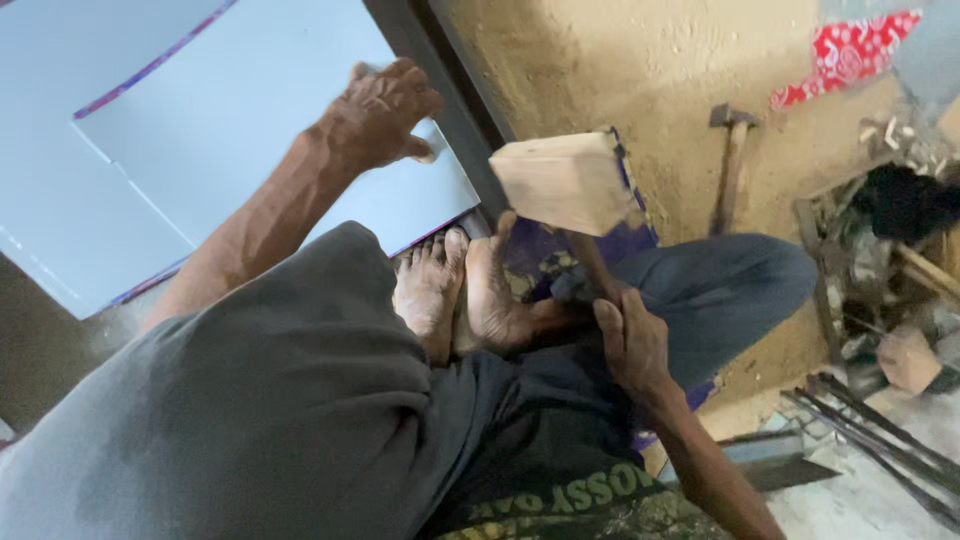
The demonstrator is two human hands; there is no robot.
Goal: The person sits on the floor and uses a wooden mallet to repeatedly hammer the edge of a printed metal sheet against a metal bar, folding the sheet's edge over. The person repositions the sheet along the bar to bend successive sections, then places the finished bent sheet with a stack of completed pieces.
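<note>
My left hand (380, 112) presses down on the near corner of a pale grey metal sheet (250, 110) that lies over a dark steel bar (455, 105). My right hand (628, 345) grips the handle of a wooden mallet (565, 182), whose square pale head is raised above my bare feet (465, 290). I sit on the ground with knees bent, in dark trousers. A purple patterned cloth (545, 255) lies under my feet.
A second grey sheet (60, 190) lies beneath the first at left. A steel hammer (733, 150) rests on the earthen floor (640, 70). Metal rods (870, 440) and scrap pieces lie at right, where another person's hand (910, 358) shows. A red patterned cloth (845, 50) lies top right.
</note>
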